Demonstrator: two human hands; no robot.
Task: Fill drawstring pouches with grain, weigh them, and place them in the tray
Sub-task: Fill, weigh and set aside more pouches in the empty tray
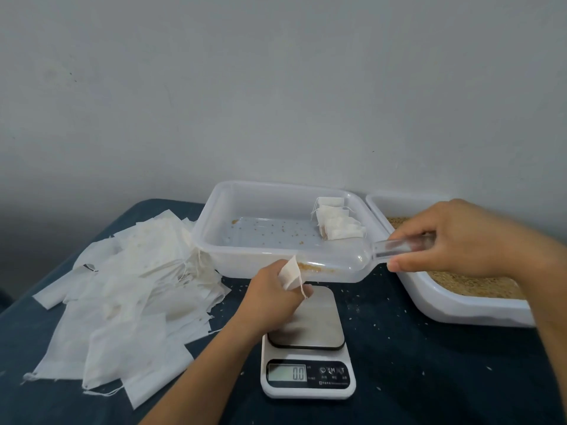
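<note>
Left hand (273, 289) raised above scale (307, 342), fingers curled round a white pouch (290, 273), mouth upward. Right hand (457, 237) pinches handle of clear scoop (346, 266), held level, tip at pouch mouth, grain (313, 267) inside. Tray (245, 253) behind the scale, toward the table's rear edge.

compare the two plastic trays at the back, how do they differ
The middle tray is translucent and holds a few filled pouches in its right corner, with only scattered grains on its floor. The right tray is opaque white and holds a layer of loose grain. Both are shallow, rectangular, round-cornered and sit on the dark table.
</note>
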